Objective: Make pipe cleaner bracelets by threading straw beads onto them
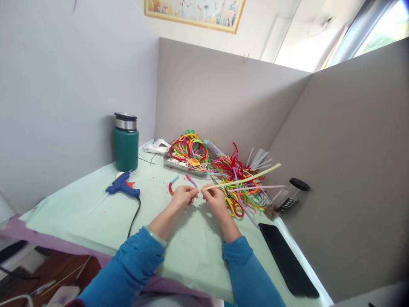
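Observation:
My left hand and my right hand meet above the middle of the table, their fingertips almost touching. Between my right thumb and fingers is one end of a pale yellow pipe cleaner, whose long free part slants up to the right. My left fingers are pinched at its near end. Just beyond my left hand lies a curved strip of joined pipe cleaners in red, orange and blue, and a pink and lilac piece. Scissors with red and yellow handles rest to the right of my right hand.
A blue glue gun with a black cord lies left, before a green bottle. Behind my hands are a metal tray of coloured rings and a heap of pipe cleaners. At right are a clear jar and a black flat object.

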`<act>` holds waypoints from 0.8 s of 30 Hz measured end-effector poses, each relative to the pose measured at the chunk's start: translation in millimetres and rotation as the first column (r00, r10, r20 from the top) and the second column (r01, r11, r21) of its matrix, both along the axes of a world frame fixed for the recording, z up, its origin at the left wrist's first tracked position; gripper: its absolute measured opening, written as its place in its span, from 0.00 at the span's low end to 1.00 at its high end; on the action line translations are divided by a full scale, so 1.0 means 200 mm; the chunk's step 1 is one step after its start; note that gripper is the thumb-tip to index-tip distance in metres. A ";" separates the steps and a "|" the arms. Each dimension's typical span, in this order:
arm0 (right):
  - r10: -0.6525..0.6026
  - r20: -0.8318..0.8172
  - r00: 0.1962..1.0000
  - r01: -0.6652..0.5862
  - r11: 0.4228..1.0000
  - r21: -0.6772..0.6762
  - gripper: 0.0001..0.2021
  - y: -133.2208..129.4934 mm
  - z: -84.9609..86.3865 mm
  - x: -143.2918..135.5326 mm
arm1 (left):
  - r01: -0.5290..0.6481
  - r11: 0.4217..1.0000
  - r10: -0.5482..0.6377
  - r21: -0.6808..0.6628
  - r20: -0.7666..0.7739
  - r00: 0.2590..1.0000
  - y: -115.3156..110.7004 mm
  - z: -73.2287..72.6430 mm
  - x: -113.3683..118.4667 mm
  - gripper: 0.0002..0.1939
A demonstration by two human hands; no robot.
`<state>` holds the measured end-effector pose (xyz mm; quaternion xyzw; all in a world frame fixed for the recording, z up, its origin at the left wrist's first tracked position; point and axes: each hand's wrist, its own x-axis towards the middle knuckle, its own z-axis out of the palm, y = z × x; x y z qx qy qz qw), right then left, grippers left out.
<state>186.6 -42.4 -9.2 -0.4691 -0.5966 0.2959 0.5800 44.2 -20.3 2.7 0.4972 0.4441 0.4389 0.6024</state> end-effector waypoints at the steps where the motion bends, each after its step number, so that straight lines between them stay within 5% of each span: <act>1: -0.004 -0.005 1.000 0.004 1.000 0.012 0.13 0.00 -0.01 -0.01 | -0.016 1.000 0.017 -0.027 0.052 0.999 -0.01 0.01 0.00 0.10; 5: -0.029 -0.009 1.000 0.029 0.998 0.062 0.12 0.01 -0.04 -0.04 | -0.037 0.988 0.073 -0.148 0.245 0.967 -0.01 0.01 0.01 0.12; 10: -0.039 -0.025 0.999 0.040 0.998 0.040 0.12 0.02 -0.05 -0.05 | 0.058 0.984 0.007 -0.171 0.356 0.934 -0.01 -0.01 0.00 0.12; 17: -0.028 0.000 1.000 0.027 0.999 -0.044 0.13 0.01 -0.01 0.02 | -0.020 1.000 0.020 -0.015 0.041 0.999 0.00 0.01 -0.01 0.16; 24: 0.128 0.080 0.989 -0.117 0.984 -0.132 0.09 -0.03 0.04 0.06 | 0.164 0.975 -0.121 0.150 -0.261 0.958 0.03 -0.03 -0.03 0.15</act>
